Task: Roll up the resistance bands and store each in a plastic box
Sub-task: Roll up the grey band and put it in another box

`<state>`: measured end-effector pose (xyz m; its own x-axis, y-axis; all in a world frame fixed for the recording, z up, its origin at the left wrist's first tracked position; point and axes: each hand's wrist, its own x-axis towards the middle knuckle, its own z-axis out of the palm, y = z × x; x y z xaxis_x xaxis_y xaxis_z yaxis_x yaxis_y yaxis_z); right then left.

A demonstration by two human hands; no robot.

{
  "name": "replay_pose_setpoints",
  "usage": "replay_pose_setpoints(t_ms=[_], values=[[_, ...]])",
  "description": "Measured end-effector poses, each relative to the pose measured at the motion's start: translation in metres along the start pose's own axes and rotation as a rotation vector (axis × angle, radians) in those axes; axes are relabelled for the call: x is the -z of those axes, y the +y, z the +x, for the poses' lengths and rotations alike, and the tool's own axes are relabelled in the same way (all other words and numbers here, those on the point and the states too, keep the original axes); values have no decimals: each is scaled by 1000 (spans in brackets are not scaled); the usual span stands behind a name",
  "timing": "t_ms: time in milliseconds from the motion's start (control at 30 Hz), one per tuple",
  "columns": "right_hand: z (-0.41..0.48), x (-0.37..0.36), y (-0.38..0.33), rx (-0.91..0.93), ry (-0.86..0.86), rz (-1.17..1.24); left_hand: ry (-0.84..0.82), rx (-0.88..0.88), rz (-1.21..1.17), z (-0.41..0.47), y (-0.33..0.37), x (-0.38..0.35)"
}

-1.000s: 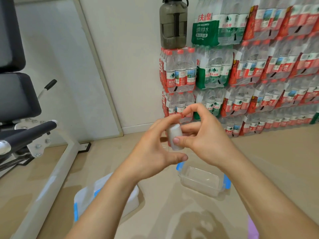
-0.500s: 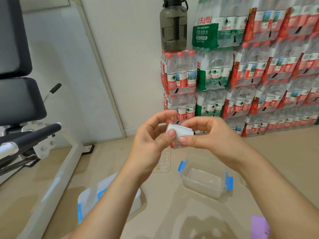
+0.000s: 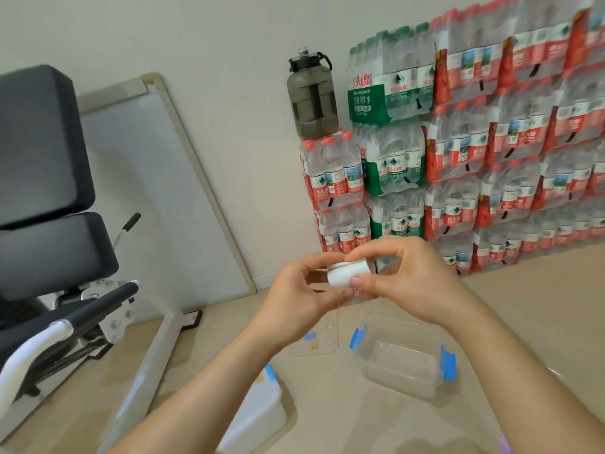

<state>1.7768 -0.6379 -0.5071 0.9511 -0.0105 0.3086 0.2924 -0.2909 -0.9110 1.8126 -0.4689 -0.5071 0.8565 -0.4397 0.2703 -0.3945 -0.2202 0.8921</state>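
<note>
We've got the white band [image 3: 348, 272] rolled tight and up in the air above the open box [image 3: 401, 357], right hand [image 3: 414, 278] pinching it thumb-to-finger, left hand [image 3: 302, 298] curled loosely at its end, and it looks light, soft and springy, so we squeeze its sides or it unrolls.

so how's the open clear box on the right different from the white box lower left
The clear box is open, lidless, see-through and looks empty; the white box looks closed and cloudy white, contents unclear. The clear box sits below the right hand; the white box lies nearer, partly hidden by the left forearm. Both rest on the floor and have blue clips.
</note>
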Motion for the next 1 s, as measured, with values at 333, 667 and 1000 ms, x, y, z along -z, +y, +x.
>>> replay_pose_setpoints(t_ms=[333, 667, 1000], values=[[25, 15, 46, -361, 68, 575, 1, -882, 1022, 63, -48, -5], [90, -15, 173, -830, 271, 762, 114, -861, 1009, 124, -190, -45], [87, -62, 363, -866, 509, 345, -214, 221, 576, 125, -404, -88]])
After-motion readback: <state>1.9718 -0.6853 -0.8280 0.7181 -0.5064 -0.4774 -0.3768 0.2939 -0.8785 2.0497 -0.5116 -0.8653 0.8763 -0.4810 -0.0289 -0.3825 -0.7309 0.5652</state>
